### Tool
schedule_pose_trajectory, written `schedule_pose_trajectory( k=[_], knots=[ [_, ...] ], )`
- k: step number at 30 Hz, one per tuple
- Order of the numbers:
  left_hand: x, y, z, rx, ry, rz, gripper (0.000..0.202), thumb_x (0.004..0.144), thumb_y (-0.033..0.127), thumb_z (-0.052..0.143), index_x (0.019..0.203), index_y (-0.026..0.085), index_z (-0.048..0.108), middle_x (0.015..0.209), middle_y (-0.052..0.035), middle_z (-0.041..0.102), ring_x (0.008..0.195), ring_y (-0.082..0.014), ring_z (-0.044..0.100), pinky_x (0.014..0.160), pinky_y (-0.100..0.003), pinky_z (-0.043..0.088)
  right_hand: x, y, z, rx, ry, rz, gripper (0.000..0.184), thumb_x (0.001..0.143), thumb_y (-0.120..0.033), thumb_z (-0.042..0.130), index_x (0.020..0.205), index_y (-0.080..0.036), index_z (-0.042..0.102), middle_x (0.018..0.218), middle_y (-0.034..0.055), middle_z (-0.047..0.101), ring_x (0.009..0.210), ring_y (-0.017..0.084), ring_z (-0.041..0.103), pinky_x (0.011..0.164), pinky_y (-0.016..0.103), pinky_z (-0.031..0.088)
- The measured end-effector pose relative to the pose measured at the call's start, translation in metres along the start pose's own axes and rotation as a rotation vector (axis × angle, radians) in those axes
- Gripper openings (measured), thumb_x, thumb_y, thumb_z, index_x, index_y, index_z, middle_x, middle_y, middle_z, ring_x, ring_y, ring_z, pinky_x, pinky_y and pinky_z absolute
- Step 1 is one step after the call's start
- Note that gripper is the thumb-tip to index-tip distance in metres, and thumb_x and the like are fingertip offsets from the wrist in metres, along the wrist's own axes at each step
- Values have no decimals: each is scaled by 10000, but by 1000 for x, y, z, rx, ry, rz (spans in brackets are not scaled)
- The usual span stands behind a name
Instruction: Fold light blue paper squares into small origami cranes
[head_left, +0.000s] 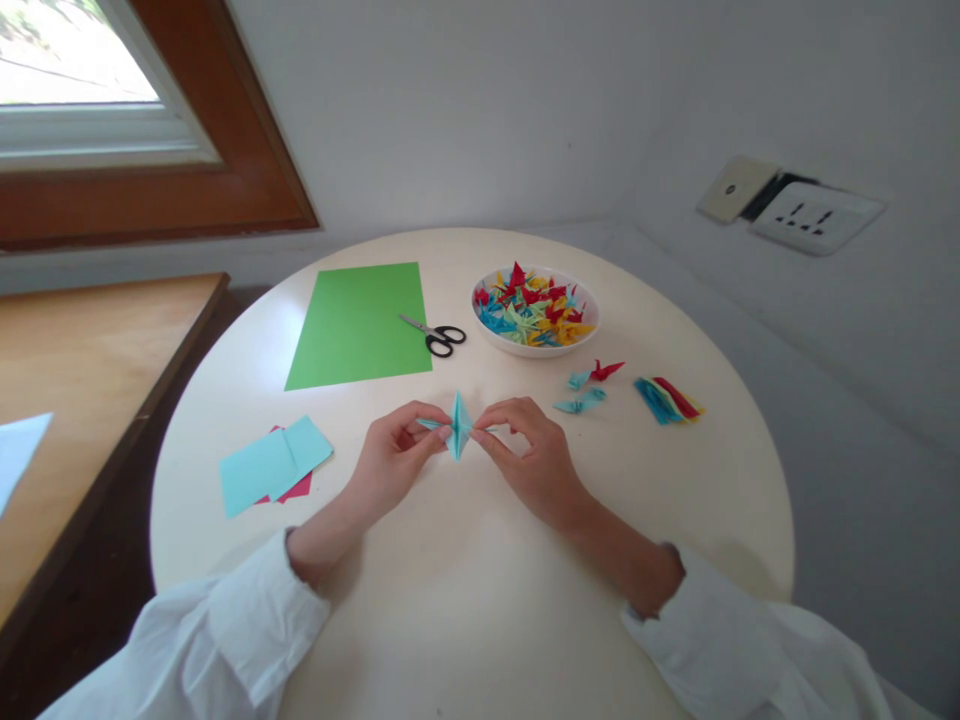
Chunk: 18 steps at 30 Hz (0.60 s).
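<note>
Between my two hands is a light blue origami crane point(458, 425), its wings pointing up and down in the view. My left hand point(401, 440) pinches the pointed end on its left. On the opposite side, my right hand point(529, 450) pinches the other thin point between thumb and forefinger. Both hands are just above the middle of the round table. To the right of my right hand lie a red paper crane point(606, 371) and small light blue folded cranes point(583, 401).
A white bowl point(536, 351) full of colourful paper cranes stands at the back. Black-handled scissors point(439, 336) lie partly on a green sheet point(360, 330). Light blue paper squares point(262, 467) overlap red paper at left. Folded coloured strips point(667, 400) lie at right on the round table point(450, 620).
</note>
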<state>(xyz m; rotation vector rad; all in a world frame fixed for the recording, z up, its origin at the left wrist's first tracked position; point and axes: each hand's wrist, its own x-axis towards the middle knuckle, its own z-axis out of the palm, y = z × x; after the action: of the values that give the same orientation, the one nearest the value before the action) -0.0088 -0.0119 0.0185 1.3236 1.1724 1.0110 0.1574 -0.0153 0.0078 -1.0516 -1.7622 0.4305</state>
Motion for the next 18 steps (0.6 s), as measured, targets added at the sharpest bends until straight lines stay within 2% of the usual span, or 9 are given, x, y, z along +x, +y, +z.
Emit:
schedule_pose_trajectory(
  k=[8, 15, 18],
  knots=[
    [0, -2, 3, 21, 9, 4, 191, 669, 311, 665, 725, 133, 624, 574, -13, 623, 514, -97, 533, 451, -187, 353, -1, 1, 5, -6, -2, -54, 64, 756, -161, 622, 771, -221, 637, 758, 24, 630, 767, 160, 574, 689, 305, 478],
    [-1, 0, 3, 17, -11, -14, 220, 635, 299, 692, 767, 133, 634, 524, 17, 581, 415, -54, 434, 387, -167, 271, 0, -2, 2, -23, -17, -77, 91, 770, -120, 577, 738, -205, 586, 757, 26, 617, 772, 164, 558, 700, 314, 467],
    [-1, 1, 3, -21, -4, -16, 218, 626, 292, 700, 760, 131, 642, 577, -6, 623, 472, -78, 504, 428, -176, 340, 0, -3, 2, -23, -21, -84, 95, 775, -115, 560, 739, -202, 565, 758, 27, 615, 773, 165, 554, 700, 316, 460]
  ],
)
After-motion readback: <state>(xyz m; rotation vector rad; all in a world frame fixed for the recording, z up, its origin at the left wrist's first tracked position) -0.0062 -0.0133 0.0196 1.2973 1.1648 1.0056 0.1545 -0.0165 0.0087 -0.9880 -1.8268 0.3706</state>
